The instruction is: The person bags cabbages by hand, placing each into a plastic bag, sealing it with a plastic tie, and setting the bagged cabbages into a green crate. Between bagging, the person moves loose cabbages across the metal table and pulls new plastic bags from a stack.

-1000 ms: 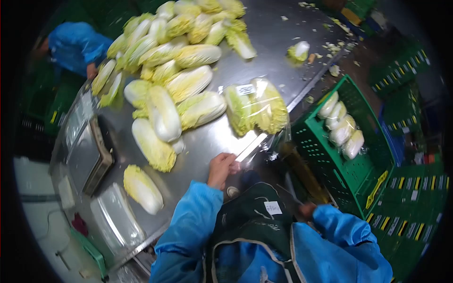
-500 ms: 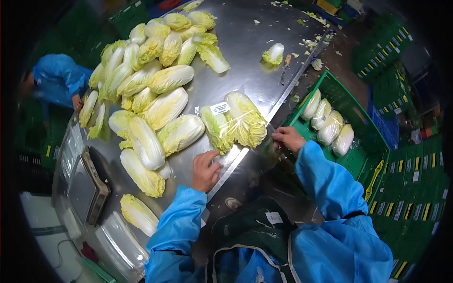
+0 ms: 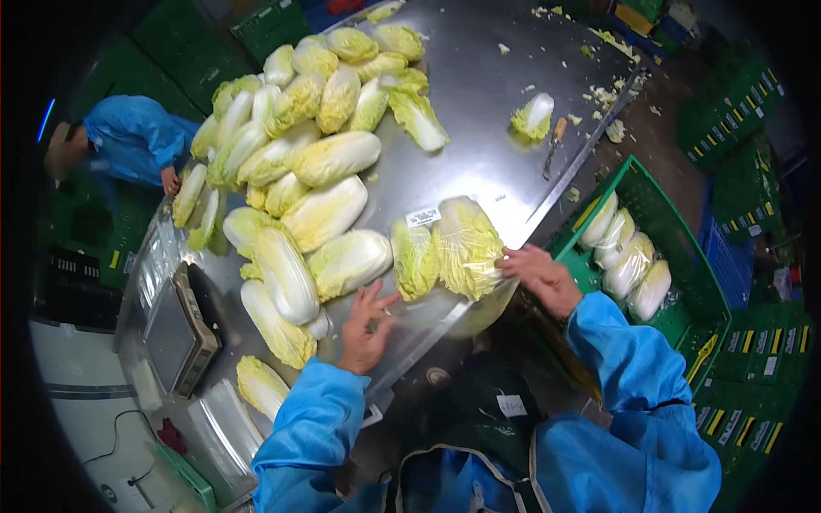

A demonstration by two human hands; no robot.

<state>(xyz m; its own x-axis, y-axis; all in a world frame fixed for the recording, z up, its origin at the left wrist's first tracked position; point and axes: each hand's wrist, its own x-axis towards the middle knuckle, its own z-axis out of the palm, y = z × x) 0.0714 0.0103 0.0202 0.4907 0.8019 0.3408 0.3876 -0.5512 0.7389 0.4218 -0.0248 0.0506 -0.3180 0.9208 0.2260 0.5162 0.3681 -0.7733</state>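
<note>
Where the counter (image 3: 479, 179) meets its near edge, I see two wrapped cabbages (image 3: 469, 248) lying side by side under clear film (image 3: 462, 224), a white label (image 3: 422, 218) at the far end of the left one. From my distant seat I judge them fairly heavy for their bulk: firm, dense bodies, but with soft, crinkled leaf tips that would bruise or tear under a hard squeeze. The film looks thin and slick, likely to slide or rip if it alone took the weight, so I would favour a broad hold, palms cupped round the outer flanks and fingers underneath. The right hand (image 3: 547, 280) has its fingers stretched toward the near right corner of the bundle, at or touching the film; I cannot tell whether it pinches any. The left hand (image 3: 363, 333) hangs just beside the bundle, thumb and forefinger curled toward each other, other fingers spread; whether film lies between them I cannot tell
</note>
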